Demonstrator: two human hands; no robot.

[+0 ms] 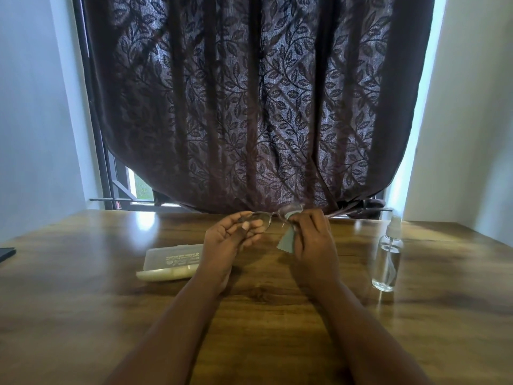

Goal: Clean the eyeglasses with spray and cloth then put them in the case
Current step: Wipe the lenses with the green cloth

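Wooden table (83, 315) — left hand (227, 240) grips eyeglasses (261, 218), right hand (311, 234) pinches cloth (287, 240) on lens.

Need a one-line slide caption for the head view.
Left hand holds eyeglasses while right hand wipes a lens with cloth; case and spray bottle wait on the table.

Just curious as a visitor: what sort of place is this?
Probably a room in a home: a wooden table stands against a window hung with a dark leaf-patterned curtain, between plain white walls.
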